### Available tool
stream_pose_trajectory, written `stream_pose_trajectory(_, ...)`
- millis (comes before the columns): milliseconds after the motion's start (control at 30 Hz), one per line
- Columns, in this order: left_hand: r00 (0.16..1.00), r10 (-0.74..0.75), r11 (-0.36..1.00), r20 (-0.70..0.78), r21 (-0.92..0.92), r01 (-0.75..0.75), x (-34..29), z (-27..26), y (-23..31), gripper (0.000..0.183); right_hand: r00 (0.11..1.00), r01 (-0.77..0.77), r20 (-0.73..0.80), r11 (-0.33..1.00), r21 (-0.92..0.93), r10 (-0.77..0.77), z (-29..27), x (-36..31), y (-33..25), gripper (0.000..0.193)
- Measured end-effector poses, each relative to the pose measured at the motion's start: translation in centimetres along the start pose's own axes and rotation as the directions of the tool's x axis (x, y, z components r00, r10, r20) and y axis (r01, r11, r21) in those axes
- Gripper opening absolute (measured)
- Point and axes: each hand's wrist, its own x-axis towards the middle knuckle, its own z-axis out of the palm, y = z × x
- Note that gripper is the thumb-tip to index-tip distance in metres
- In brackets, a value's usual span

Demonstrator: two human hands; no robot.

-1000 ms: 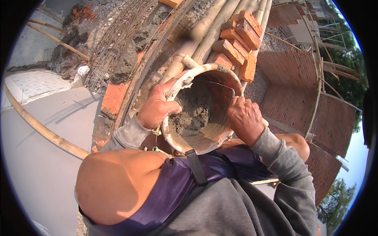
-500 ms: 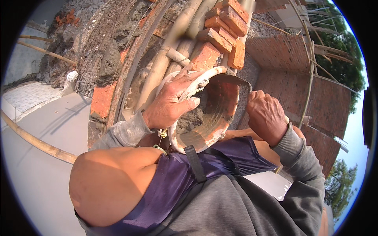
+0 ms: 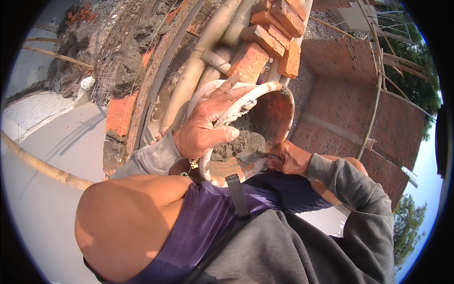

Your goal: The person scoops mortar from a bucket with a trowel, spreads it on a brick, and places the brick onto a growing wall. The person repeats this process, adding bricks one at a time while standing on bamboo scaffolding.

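Bricks point(image 3: 264, 40) piled on the far side, lying over bamboo poles point(image 3: 198, 71); nearest brick just beyond the bucket point(image 3: 273, 113). Brick wall point(image 3: 352, 106) well to the right; dark plank point(image 3: 158, 75) along the left. The left hand and rim screen part of the bucket's inside.

Bucket tilted, mouth toward the wearer, at the far edge of the purple shorts point(image 3: 208, 222). Mortar point(image 3: 236, 144) sits low inside, between the hands. Left hand point(image 3: 208, 125) closed over the left rim — thumb inside, one finger stretched toward the far side.

Right hand point(image 3: 289, 158) in a fist at the near-right rim, gripping the trowel point(image 3: 255, 158); blade points left into the mortar — handle hidden. Right elbow bent, forearm reaching in from the right.
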Motion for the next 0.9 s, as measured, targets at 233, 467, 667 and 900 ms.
stream_pose_trajectory(233, 0.991, -0.107, 0.991, -0.075, -0.090, 0.100, -1.8, -1.2, -0.4, 0.083, 0.975, -0.204, 0.122, 0.961, 0.186, 0.183, 0.5, -0.3, -2.2, 0.017)
stream_pose_trajectory(467, 0.978, -0.113, 0.981, -0.173, -0.178, 0.081, -2.6, -1.1, -0.4, 0.081, 0.956, -0.279, 0.208, 0.857, 0.433, 0.206, 0.9, -0.6, -4.4, 0.027)
stream_pose_trajectory(667, 0.977, -0.152, 0.975, -0.149, -0.182, 0.124, -2.5, -2.3, -0.5, 0.080, 0.978, -0.206, 0.174, 0.489, 0.847, 0.111, 3.2, 2.4, -4.6, 0.026)
stream_pose_trajectory(900, 0.940, -0.296, 0.876, -0.168, -0.439, 0.198, -3.1, -5.4, -1.3, 0.070, 0.991, -0.066, 0.054, 0.097, 0.993, 0.119, -1.8, -1.3, -8.3, 0.047)
